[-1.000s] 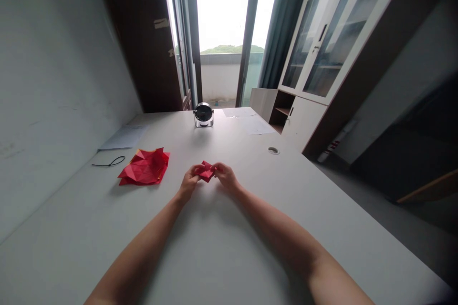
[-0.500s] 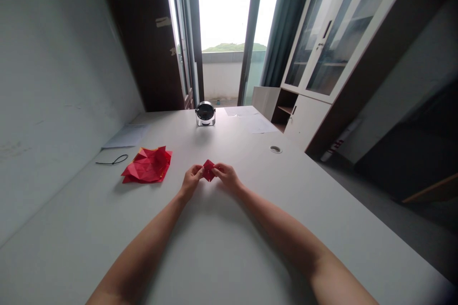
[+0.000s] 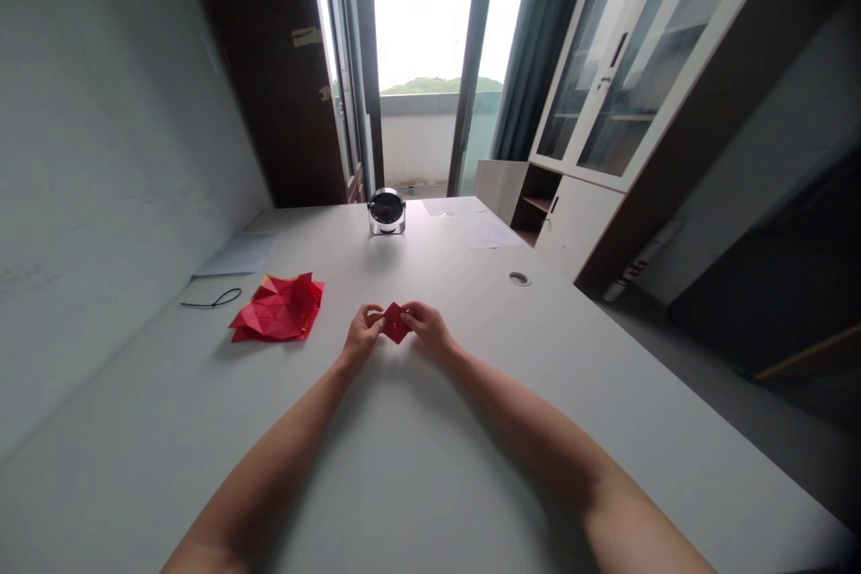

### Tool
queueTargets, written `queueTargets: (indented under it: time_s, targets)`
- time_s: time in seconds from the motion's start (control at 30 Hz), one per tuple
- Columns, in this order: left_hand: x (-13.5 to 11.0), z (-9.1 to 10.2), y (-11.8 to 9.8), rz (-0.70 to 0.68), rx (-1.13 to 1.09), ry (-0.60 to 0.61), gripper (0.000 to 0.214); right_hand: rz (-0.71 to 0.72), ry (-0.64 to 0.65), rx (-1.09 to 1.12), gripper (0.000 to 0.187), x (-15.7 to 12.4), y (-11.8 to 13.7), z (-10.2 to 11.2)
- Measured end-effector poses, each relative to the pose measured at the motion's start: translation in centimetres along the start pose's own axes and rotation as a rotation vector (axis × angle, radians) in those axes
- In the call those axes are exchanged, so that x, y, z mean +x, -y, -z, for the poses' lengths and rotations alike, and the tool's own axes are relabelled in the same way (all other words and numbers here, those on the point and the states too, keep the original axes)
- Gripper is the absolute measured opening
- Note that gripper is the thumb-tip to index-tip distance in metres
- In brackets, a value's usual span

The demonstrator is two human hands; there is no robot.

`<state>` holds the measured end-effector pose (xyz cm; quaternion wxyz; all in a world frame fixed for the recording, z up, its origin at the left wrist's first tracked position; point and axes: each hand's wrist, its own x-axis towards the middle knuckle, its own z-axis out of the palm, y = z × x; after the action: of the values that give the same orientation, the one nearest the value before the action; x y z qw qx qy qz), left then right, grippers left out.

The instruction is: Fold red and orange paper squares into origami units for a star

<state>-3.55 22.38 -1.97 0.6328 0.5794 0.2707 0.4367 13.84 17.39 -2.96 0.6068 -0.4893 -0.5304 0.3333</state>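
folded red paper [image 3: 395, 323], one; specks [image 3: 395, 326] too small to read. my right fingers [image 3: 412, 312]: pinching its right corner. my left fingers [image 3: 370, 308]: slightly parted at its left, grip unclear.

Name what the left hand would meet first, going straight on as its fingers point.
The left hand would likely meet the red folded paper first; they seem to touch, though depth is unclear.

I see through one head-worn camera, set above the near part of the white table [image 3: 417, 457], facing forward and down, with the window [image 3: 423, 9] ahead. The forearms [image 3: 286, 448] start close below it; the left hand [image 3: 361, 332] and right hand [image 3: 429, 328] lie farther off, near mid-frame. My wide view spans wall [image 3: 100, 108] to cabinet [image 3: 578, 224].
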Motion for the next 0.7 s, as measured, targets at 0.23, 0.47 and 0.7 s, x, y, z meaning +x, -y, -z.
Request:
queueTargets:
  time_s: [0.23,0.47,0.7]
  targets:
    - [-0.6,-0.3,-0.5,-0.028,0.112,0.034,0.038,0.049,0.060,-0.192,0.022,-0.3,-0.3,-0.1]
    - [-0.5,0.2,-0.3,-0.069,0.241,-0.023,0.031,0.044,0.058,-0.229,0.023,-0.5,0.3,-0.1]
    - [0.2,0.8,-0.3,-0.039,0.092,-0.119,0.034,-0.010,0.097,-0.004,0.033,-0.4,1.0,0.1]
